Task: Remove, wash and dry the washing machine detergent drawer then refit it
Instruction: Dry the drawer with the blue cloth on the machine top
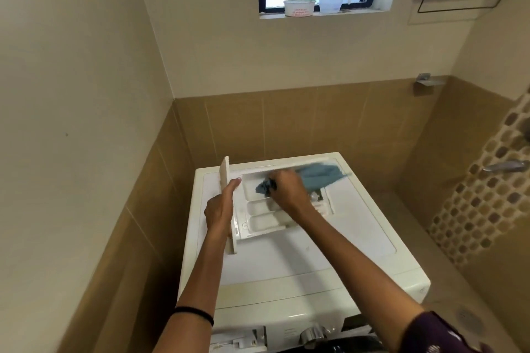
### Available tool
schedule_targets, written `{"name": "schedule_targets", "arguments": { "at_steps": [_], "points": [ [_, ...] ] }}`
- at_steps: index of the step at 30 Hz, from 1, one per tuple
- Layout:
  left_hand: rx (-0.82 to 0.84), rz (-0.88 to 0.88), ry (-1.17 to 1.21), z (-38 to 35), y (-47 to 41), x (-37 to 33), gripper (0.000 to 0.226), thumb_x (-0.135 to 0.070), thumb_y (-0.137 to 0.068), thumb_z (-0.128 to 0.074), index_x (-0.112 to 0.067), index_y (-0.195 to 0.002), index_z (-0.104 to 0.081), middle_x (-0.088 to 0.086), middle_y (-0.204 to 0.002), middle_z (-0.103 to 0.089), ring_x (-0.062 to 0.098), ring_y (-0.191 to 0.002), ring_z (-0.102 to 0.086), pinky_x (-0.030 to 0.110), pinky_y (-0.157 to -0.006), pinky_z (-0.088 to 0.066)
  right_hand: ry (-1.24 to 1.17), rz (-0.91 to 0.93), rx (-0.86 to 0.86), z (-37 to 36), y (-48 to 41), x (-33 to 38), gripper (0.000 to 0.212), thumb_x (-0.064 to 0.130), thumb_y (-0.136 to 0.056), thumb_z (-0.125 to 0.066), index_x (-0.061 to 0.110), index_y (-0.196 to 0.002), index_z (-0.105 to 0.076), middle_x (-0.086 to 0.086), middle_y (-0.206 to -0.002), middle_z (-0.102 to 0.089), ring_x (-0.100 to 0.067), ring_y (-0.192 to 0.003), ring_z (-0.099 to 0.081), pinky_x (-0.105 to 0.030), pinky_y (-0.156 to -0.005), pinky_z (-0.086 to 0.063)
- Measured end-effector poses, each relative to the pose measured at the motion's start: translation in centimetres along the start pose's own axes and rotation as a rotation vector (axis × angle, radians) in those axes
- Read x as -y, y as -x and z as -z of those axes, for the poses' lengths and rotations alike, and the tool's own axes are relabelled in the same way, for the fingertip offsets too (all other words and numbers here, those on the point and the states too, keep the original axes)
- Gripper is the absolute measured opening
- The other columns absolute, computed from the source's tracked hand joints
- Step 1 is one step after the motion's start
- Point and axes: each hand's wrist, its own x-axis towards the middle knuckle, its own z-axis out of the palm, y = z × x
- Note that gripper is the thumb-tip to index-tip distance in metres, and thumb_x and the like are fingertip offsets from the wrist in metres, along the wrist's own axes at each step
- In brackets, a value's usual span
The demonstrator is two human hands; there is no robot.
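My left hand (220,209) sits at 9 o'clock of the washing machine (286,264) top, gripping the front panel (224,175) of the detergent drawer (259,219) – thumb along its inner face, fingers hidden behind it. A black band (195,313) circles that wrist. The drawer lies on the machine's lid, open side up, its long axis running from 9 o'clock toward 3 o'clock, with the panel standing on edge and facing 9 o'clock. My right hand (289,195) reaches in from 5 o'clock, fingers closed round a bunched blue cloth (318,178) and pressing it into the drawer's far compartment at 12 o'clock – the loose end trails off blurred toward 2 o'clock. The two nearer compartments lie uncovered. At 6 o'clock, on the machine's front, the drawer slot (238,341) gapes beside a silver dial (311,335).
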Motion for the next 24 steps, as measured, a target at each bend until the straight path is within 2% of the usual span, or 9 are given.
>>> {"name": "schedule_targets", "arguments": {
  "at_steps": [2, 4, 7, 12, 15, 17, 19, 21, 24],
  "points": [
    [-0.049, -0.05, -0.135, 0.1, 0.0, 0.0, 0.059, -0.061, -0.078, -0.057, -0.013, -0.111, -0.057, 0.01, -0.106, -0.062, 0.027, -0.095, -0.059, 0.043, -0.091, -0.049, -0.163, -0.125, 0.01, -0.9, 0.4, 0.6, 0.013, 0.011, -0.086, -0.063, 0.001, -0.08, -0.07, -0.012, -0.085, -0.073, -0.022, -0.078, -0.069, -0.036, -0.075, -0.056],
    [-0.08, -0.072, -0.183, 0.0, 0.2, -0.1, 0.06, -0.062, -0.078, -0.057, -0.012, -0.11, -0.058, 0.01, -0.106, -0.062, 0.026, -0.096, -0.059, 0.043, -0.092, -0.049, -0.269, -0.219, -0.111, -1.4, 0.9, 1.3, 0.014, 0.013, -0.082, -0.069, 0.001, -0.075, -0.07, -0.008, -0.078, -0.072, -0.017, -0.069, -0.067, -0.031, -0.065, -0.056],
    [-0.056, -0.029, -0.155, 0.0, 0.9, -0.4, 0.077, -0.074, -0.062, -0.055, -0.013, -0.109, -0.057, 0.012, -0.105, -0.065, 0.028, -0.094, -0.062, 0.044, -0.091, -0.051, -0.306, -0.317, -0.195, -1.4, 1.3, 2.8, 0.017, 0.02, -0.077, -0.073, 0.003, -0.078, -0.071, -0.008, -0.077, -0.07, -0.014, -0.064, -0.057, -0.018, -0.052, -0.038],
    [-0.027, 0.027, -0.063, -0.2, 0.6, -0.3, 0.072, -0.071, -0.07, -0.053, -0.011, -0.11, -0.058, 0.015, -0.103, -0.065, 0.03, -0.091, -0.064, 0.037, -0.077, -0.051, -0.249, -0.388, -0.059, -0.8, 0.6, 5.3, 0.023, 0.018, -0.085, -0.063, 0.001, -0.1, -0.065, -0.013, -0.099, -0.068, -0.024, -0.092, -0.065, -0.023, -0.064, -0.039],
    [-0.056, 0.018, -0.065, -0.1, 0.5, -0.5, 0.079, -0.073, -0.06, -0.051, -0.013, -0.111, -0.059, 0.014, -0.105, -0.065, 0.03, -0.094, -0.064, 0.043, -0.089, -0.052, -0.346, -0.332, 0.085, 0.1, 0.7, 5.6, 0.031, 0.012, -0.088, -0.058, 0.008, -0.114, -0.042, -0.012, -0.102, -0.06, -0.025, -0.097, -0.061, -0.028, -0.07, -0.046],
    [-0.088, -0.016, -0.093, 0.1, 0.4, -0.5, 0.077, -0.071, -0.059, -0.052, -0.014, -0.11, -0.058, 0.012, -0.106, -0.064, 0.029, -0.096, -0.062, 0.048, -0.093, -0.049, -0.549, -0.332, 0.151, 0.2, 0.8, 5.3, 0.036, 0.004, -0.087, -0.056, 0.015, -0.107, -0.028, -0.011, -0.104, -0.054, -0.025, -0.094, -0.059, -0.032, -0.076, -0.051],
    [-0.113, -0.053, -0.146, -0.2, 0.5, -0.5, 0.071, -0.07, -0.063, -0.054, -0.013, -0.106, -0.058, 0.013, -0.103, -0.064, 0.029, -0.093, -0.063, 0.049, -0.091, -0.05, -0.69, -0.425, 0.013, 0.1, 0.8, 5.1, 0.03, -0.003, -0.086, -0.052, 0.015, -0.1, -0.032, -0.01, -0.101, -0.052, -0.022, -0.089, -0.055, -0.028, -0.076, -0.049],
    [-0.117, -0.077, -0.187, -0.9, 0.7, -0.4, 0.064, -0.068, -0.071, -0.055, -0.012, -0.103, -0.058, 0.013, -0.099, -0.065, 0.028, -0.088, -0.064, 0.046, -0.089, -0.052, -0.557, -0.467, -0.234, 0.0, 1.3, 5.3, 0.02, 0.0, -0.088, -0.05, 0.013, -0.097, -0.038, -0.009, -0.092, -0.051, -0.019, -0.083, -0.052, -0.023, -0.065, -0.043],
    [-0.072, -0.026, -0.128, -1.3, 1.0, -0.1, 0.073, -0.073, -0.064, -0.051, -0.012, -0.103, -0.059, 0.013, -0.099, -0.066, 0.028, -0.088, -0.065, 0.041, -0.085, -0.052, -0.227, -0.356, -0.264, -0.4, 1.9, 4.9, 0.013, 0.008, -0.092, -0.049, 0.006, -0.105, -0.049, -0.013, -0.095, -0.06, -0.025, -0.085, -0.058, -0.027, -0.065, -0.037]
  ]
}}
